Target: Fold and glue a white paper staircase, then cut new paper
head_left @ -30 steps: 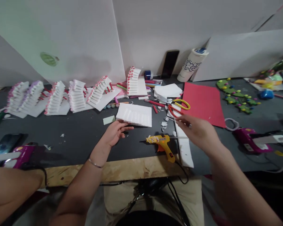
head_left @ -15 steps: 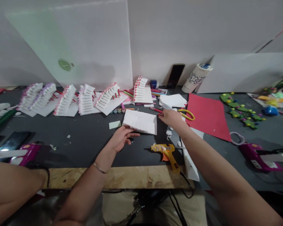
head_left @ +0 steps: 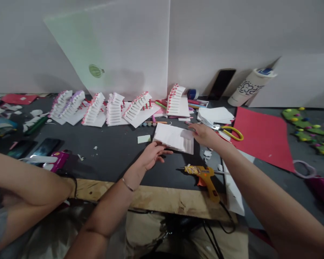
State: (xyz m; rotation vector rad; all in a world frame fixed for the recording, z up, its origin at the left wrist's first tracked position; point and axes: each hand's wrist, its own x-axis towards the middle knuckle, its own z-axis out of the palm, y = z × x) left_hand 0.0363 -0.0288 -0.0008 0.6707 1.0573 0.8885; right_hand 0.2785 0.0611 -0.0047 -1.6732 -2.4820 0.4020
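**Pleated white foam sheet [head_left: 174,138] between your left hand [head_left: 153,155] and right hand [head_left: 205,135]**

Nearest you, a bracelet [head_left: 128,185] circles your left wrist, and another person's forearm [head_left: 29,183] lies across the lower left, a dark band at its wrist, resting by the plywood board [head_left: 151,196] along the counter's near edge. Your left hand is loosely spread, with its fingers at the sheet's near left edge. Your right hand reaches across from the other side, its fingertips at the sheet's far right corner; you cannot tell whether they pinch it. The sheet lies mid-counter, just beside a pale green paper square [head_left: 144,139].

To your right, a yellow hot glue gun [head_left: 205,181] lies beside a long white foam strip [head_left: 233,190]. Past your right hand are yellow-and-red scissors [head_left: 232,133], a stack of white sheets [head_left: 216,115] and a red sheet [head_left: 264,138]. On the left, a magenta tool [head_left: 59,160] sits near two phones [head_left: 45,146].

Farther off, stepped white foam models [head_left: 114,109] stand in a row on the dark counter [head_left: 110,158]. Beyond them, a black phone [head_left: 221,84] and a white cup [head_left: 250,86] lean against white boards [head_left: 129,46], with green foam cutouts [head_left: 304,124] off to the right.
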